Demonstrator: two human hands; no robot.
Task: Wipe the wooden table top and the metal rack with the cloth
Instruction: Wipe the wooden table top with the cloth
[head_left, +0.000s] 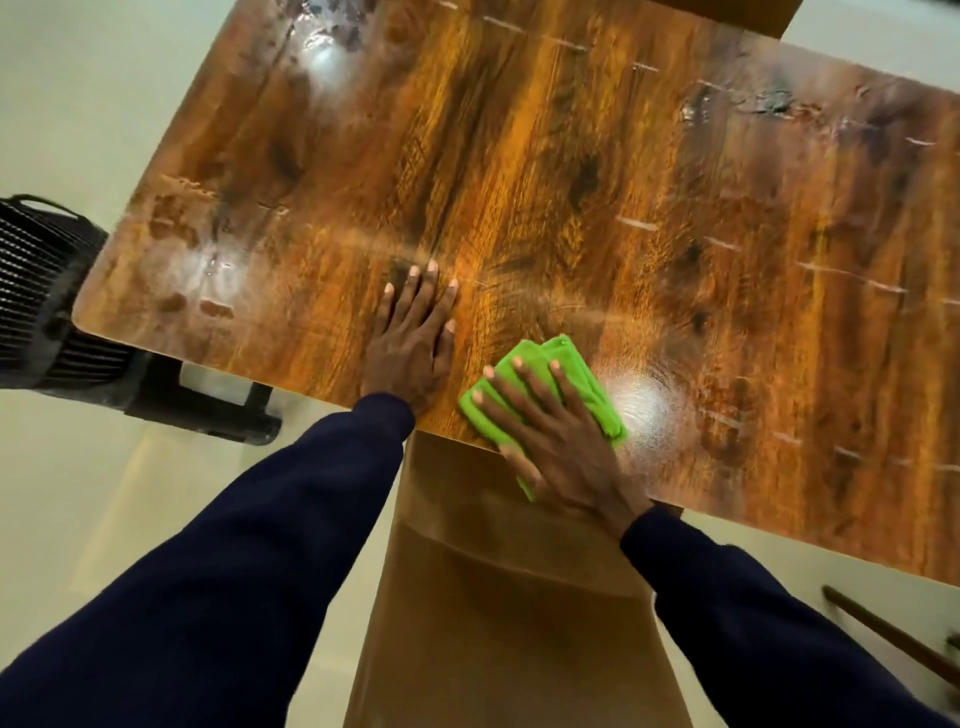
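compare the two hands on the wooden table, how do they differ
The left hand rests on the bare brown wooden table top; the right hand presses a folded bright green cloth. The left hand's fingers lie close together; the right hand's are spread. Both lie flat, fingers straight, near the table's near edge, in dark blue sleeves.

Glossy brown wooden table top (571, 182): open wood toward far edge and both ends.
Mid near edge taken by flat left hand (410, 348) and right hand (566, 447) on folded green cloth (595, 389); black slatted object (41, 291) just off left corner.
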